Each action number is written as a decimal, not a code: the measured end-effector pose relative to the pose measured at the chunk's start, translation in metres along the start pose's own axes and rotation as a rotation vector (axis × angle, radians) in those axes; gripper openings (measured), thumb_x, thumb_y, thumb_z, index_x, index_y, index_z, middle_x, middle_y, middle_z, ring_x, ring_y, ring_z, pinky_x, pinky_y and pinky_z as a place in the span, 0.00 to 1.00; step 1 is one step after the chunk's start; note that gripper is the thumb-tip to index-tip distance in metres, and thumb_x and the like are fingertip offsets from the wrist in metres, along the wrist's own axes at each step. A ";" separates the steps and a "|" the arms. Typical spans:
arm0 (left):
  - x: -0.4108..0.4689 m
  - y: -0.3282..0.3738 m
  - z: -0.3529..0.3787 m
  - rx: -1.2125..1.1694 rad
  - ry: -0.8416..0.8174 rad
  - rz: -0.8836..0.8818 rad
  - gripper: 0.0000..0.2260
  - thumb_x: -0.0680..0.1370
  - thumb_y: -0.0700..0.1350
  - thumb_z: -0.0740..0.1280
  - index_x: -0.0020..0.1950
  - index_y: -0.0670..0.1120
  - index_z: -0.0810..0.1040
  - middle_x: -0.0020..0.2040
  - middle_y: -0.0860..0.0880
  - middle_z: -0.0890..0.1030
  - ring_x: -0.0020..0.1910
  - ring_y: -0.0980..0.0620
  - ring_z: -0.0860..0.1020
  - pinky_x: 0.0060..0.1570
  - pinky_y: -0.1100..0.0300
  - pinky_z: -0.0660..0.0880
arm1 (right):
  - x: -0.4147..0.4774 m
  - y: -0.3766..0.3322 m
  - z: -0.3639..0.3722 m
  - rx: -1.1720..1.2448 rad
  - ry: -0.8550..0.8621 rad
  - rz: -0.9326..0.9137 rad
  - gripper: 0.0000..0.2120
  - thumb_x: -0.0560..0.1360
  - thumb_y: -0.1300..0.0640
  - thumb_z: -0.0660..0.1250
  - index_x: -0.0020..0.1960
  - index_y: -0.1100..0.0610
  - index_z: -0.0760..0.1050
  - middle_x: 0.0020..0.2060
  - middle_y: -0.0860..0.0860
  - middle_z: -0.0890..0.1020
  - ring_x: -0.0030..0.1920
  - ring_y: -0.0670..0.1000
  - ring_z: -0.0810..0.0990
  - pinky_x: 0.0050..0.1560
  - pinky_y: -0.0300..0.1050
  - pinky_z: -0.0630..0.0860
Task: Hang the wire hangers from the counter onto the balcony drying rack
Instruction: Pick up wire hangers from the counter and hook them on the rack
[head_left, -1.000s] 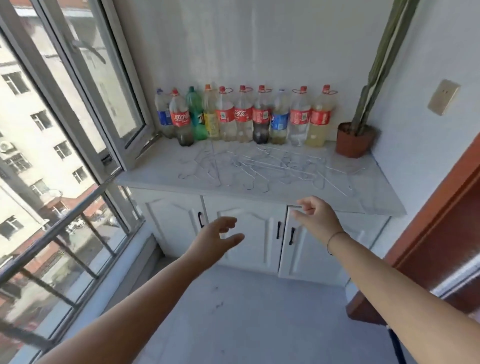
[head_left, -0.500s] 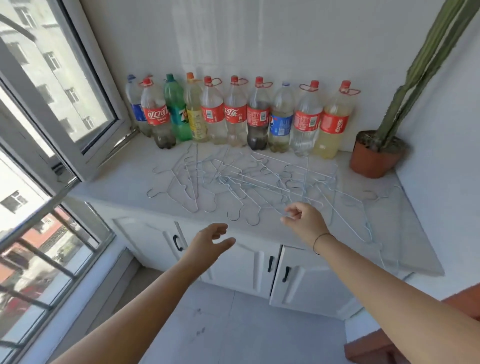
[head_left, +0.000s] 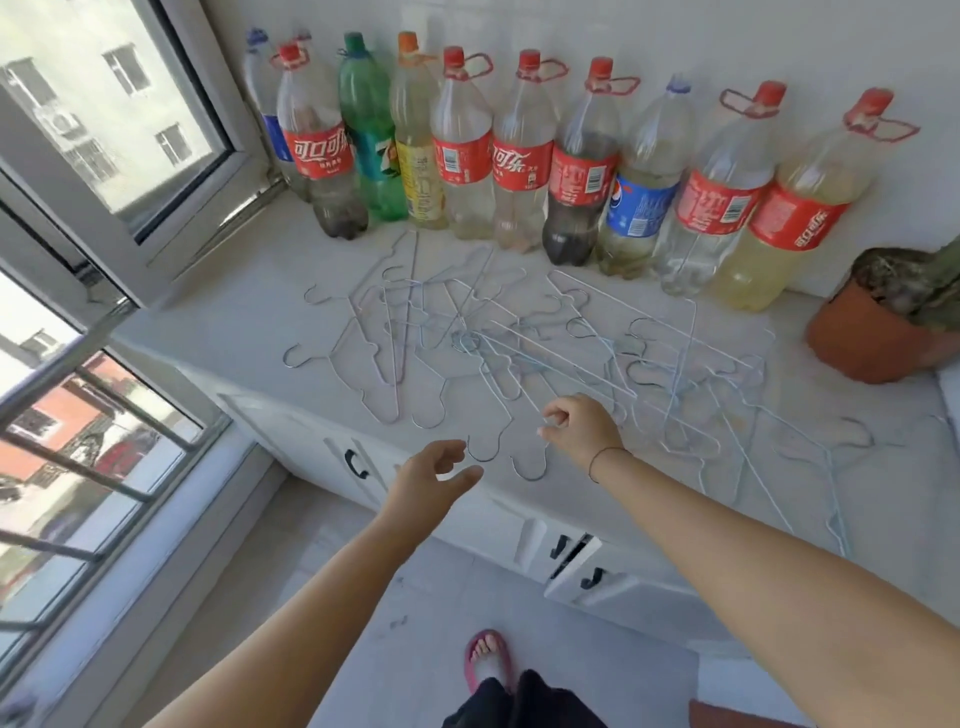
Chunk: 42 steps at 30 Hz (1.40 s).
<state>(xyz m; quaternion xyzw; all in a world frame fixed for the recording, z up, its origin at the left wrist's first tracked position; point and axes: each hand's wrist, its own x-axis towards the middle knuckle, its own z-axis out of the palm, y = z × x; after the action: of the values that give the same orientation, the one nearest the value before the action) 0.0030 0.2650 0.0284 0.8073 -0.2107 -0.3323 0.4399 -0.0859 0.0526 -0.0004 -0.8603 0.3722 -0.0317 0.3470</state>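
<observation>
Several thin wire hangers (head_left: 524, 358) lie tangled in a flat pile on the pale marble counter (head_left: 228, 317). My right hand (head_left: 582, 426) hovers over the pile's near edge, fingers curled loosely, thumb and forefinger close together just above a hanger; it holds nothing that I can make out. My left hand (head_left: 428, 480) is at the counter's front edge, fingers spread, empty. No drying rack is in view.
A row of large plastic drink bottles (head_left: 519, 156) lines the back wall. A terracotta plant pot (head_left: 872, 338) stands at the right end. An open window frame (head_left: 156, 171) swings inward at the left. White cabinet doors (head_left: 582, 566) sit below the counter.
I have stepped closer and the counter now fills the view. Both hands have moved forward, the right one reaching over the near hangers.
</observation>
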 end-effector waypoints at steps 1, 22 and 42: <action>0.007 0.001 0.000 -0.005 0.004 -0.007 0.17 0.74 0.49 0.70 0.61 0.51 0.76 0.55 0.55 0.79 0.58 0.57 0.75 0.60 0.60 0.69 | 0.007 0.000 0.005 -0.019 -0.010 -0.006 0.12 0.68 0.55 0.72 0.50 0.55 0.80 0.44 0.52 0.76 0.48 0.55 0.77 0.53 0.49 0.75; 0.047 0.035 0.050 -0.240 0.145 -0.145 0.07 0.73 0.47 0.70 0.50 0.49 0.78 0.45 0.52 0.81 0.46 0.55 0.78 0.43 0.65 0.71 | 0.068 -0.004 -0.032 0.219 -0.079 -0.046 0.06 0.73 0.59 0.68 0.47 0.60 0.80 0.39 0.50 0.80 0.40 0.47 0.76 0.43 0.36 0.72; 0.095 0.059 0.191 -0.959 0.292 -0.727 0.12 0.77 0.40 0.65 0.35 0.44 0.67 0.21 0.48 0.66 0.14 0.53 0.61 0.19 0.67 0.64 | 0.064 0.063 -0.120 0.882 -0.156 0.054 0.07 0.74 0.65 0.66 0.39 0.56 0.76 0.27 0.48 0.77 0.25 0.43 0.72 0.27 0.31 0.69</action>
<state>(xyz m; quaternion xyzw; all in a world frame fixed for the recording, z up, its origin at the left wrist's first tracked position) -0.0720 0.0654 -0.0295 0.5769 0.3133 -0.4046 0.6367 -0.1167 -0.0886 0.0379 -0.6197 0.3183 -0.1134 0.7083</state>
